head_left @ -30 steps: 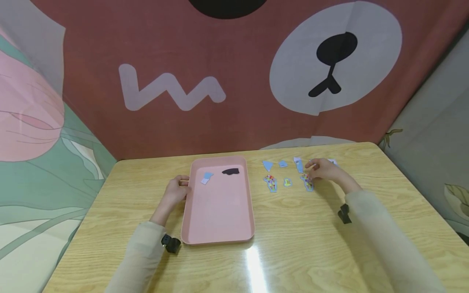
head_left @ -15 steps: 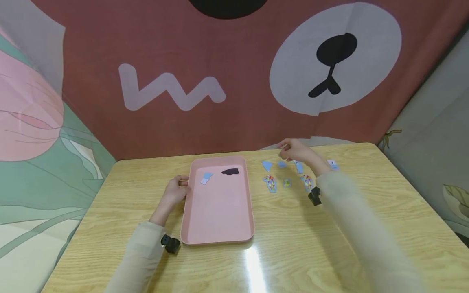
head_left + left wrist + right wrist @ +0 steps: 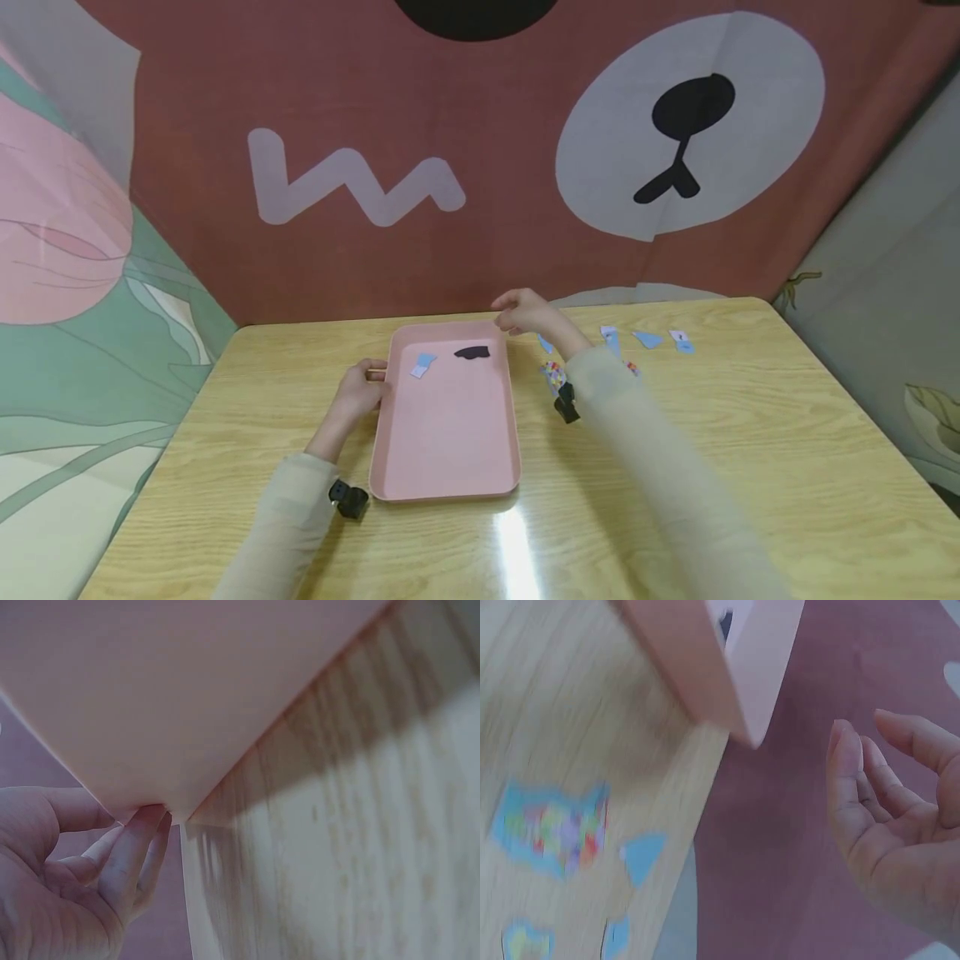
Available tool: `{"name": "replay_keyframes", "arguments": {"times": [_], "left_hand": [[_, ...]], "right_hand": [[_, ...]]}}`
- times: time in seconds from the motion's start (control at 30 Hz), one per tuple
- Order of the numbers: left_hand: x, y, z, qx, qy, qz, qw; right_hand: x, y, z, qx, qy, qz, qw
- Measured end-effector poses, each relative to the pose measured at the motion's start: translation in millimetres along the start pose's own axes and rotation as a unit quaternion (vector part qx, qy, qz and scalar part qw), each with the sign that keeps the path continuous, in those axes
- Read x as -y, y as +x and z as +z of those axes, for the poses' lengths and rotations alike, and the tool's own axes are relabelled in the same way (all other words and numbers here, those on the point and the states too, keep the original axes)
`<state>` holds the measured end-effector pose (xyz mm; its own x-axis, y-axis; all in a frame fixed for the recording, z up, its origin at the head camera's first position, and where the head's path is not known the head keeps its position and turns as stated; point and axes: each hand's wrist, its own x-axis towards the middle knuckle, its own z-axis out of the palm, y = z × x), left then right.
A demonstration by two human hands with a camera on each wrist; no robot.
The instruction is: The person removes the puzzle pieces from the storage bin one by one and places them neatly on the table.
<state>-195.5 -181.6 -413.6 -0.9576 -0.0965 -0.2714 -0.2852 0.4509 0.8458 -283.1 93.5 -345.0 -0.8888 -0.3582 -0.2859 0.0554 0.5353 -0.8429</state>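
My left hand grips the left rim of a pink tray; the left wrist view shows its fingers on either side of the tray wall. Inside the tray lie a black paper cutout and a blue-and-white one. My right hand hovers by the tray's back right corner. In the right wrist view, thumb and fingers of the right hand are loosely bent and apart, with nothing visible between them.
Right of the tray, several paper cutouts lie on the wooden table, including a blue triangle, a blue-and-white piece and a colourful patterned piece. The right arm covers some. A printed curtain hangs behind the table.
My right hand has swept left from the cutouts at the right to the tray's back corner, uncovering the blue triangle. The left hand and tray have stayed in place.
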Motion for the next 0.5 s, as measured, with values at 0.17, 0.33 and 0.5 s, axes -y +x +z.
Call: {"name": "replay_keyframes", "arguments": {"times": [0.17, 0.33, 0.5], "left_hand": [[-0.1, -0.2, 0.0, 0.002, -0.004, -0.002, 1.0], [-0.2, -0.1, 0.0, 0.001, -0.001, -0.002, 1.0], [1.3, 0.8, 0.2, -0.001, -0.002, -0.001, 1.0]], "right_hand": [[10, 7.6, 21, 0.001, 0.019, 0.006, 0.9998], [15, 14.1, 37, -0.006, 0.045, 0.014, 0.9989], [14, 20.3, 51, -0.013, 0.079, 0.026, 0.9965]]}}
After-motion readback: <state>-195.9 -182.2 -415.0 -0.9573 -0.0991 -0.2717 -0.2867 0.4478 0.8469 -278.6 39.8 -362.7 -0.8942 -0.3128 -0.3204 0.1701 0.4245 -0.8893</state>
